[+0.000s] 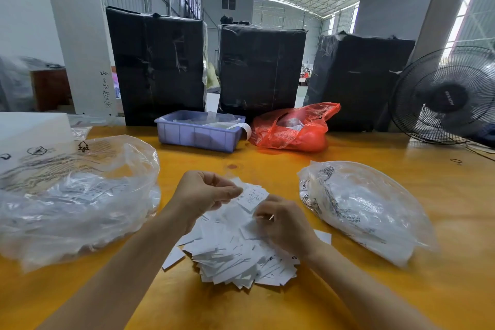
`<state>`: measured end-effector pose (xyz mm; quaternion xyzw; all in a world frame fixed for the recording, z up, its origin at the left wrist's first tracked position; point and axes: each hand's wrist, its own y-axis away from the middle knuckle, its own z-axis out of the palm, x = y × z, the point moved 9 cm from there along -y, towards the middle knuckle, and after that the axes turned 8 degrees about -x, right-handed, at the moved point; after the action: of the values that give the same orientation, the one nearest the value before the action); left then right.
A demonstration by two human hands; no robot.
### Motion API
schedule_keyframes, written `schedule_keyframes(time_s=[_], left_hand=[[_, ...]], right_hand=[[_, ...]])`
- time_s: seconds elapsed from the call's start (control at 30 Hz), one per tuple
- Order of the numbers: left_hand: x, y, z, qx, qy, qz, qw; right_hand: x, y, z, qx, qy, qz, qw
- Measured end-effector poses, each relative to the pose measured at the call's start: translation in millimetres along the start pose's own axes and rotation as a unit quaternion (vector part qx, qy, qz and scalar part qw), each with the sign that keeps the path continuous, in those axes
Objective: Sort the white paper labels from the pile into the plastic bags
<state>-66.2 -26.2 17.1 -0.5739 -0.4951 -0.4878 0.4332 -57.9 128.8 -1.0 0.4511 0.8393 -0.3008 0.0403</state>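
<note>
A pile of white paper labels (pixel 235 252) lies on the yellow table (pixel 267 163) in front of me. My left hand (pixel 206 193) hovers above the pile's far side and pinches a small stack of labels (pixel 253 197) between thumb and fingers. My right hand (pixel 284 225) rests on the pile with fingers curled, pinching at a label beneath it. A large clear plastic bag (pixel 77 195) holding labels lies to the left. A second clear plastic bag (pixel 367 206) with labels lies to the right.
A blue plastic tray (pixel 198 134) and a red plastic bag (pixel 294 128) sit at the table's far side. Three black wrapped bales (pixel 158 64) stand behind them. A black fan (pixel 447 96) stands at far right. A white box (pixel 32 126) is far left.
</note>
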Motion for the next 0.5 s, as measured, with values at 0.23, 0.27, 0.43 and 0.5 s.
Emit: schedule_keyframes(time_s=[0.23, 0.27, 0.43, 0.5], left_hand=[[0.6, -0.8, -1.1, -0.004, -0.002, -0.001, 1.000], [0.3, -0.7, -1.2, -0.004, 0.000, -0.002, 1.000], [-2.6, -1.1, -1.2, -0.010, 0.002, -0.009, 1.000], [-3.1, -1.8, -0.3, -0.014, 0.006, -0.008, 1.000]], right_hand=[[-8.4, 8.9, 15.7, -0.120, 0.044, -0.065, 0.990], [-6.7, 7.6, 14.0, -0.125, 0.034, -0.056, 0.990], [-8.5, 1.2, 19.3, -0.195, 0.073, -0.047, 0.977], [-10.1, 0.0, 20.8, -0.221, 0.113, -0.051, 0.967]])
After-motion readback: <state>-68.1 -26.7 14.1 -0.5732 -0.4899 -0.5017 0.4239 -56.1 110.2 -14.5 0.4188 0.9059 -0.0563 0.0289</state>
